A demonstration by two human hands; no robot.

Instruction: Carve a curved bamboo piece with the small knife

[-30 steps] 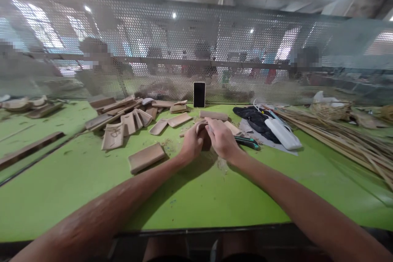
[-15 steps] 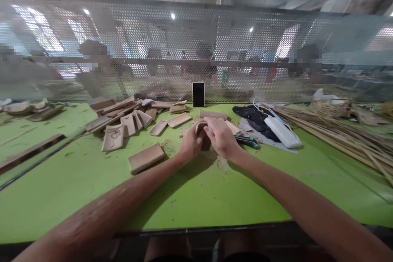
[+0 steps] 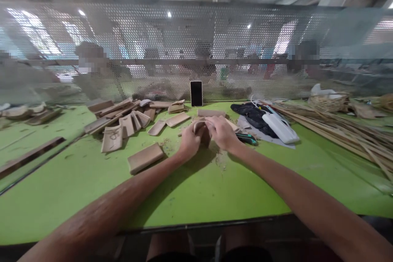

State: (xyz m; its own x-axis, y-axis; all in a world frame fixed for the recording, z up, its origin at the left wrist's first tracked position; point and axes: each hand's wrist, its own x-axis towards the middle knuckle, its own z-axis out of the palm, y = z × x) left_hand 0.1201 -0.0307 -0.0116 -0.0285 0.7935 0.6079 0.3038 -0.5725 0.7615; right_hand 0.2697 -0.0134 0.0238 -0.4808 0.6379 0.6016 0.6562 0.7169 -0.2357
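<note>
Between my hands, a curved piece of split bamboo (image 3: 204,134) stands tilted above the table, its concave side partly in shadow. My left hand (image 3: 189,141) is closed round its left side. The fingers of my right hand (image 3: 223,132) are bent against its upper right edge, and the fingertips are partly hidden. Just right of my right hand lies a green and black utility knife (image 3: 247,138). A loose curved bamboo piece (image 3: 146,157) rests on the table left of my left hand. Shavings (image 3: 220,159) are scattered below the hands.
More bamboo pieces (image 3: 111,138) are heaped at the back left. A phone (image 3: 196,93) stands upright against the perforated metal screen (image 3: 172,45). To the right lie dark cloth (image 3: 252,116), a white power strip (image 3: 280,128) and long bamboo strips (image 3: 334,135). People sit beyond the screen.
The bamboo piece has tipped slightly, showing more of its shaded inner face. My right hand has shifted a little along its upper edge. The whole view has moved slightly.
</note>
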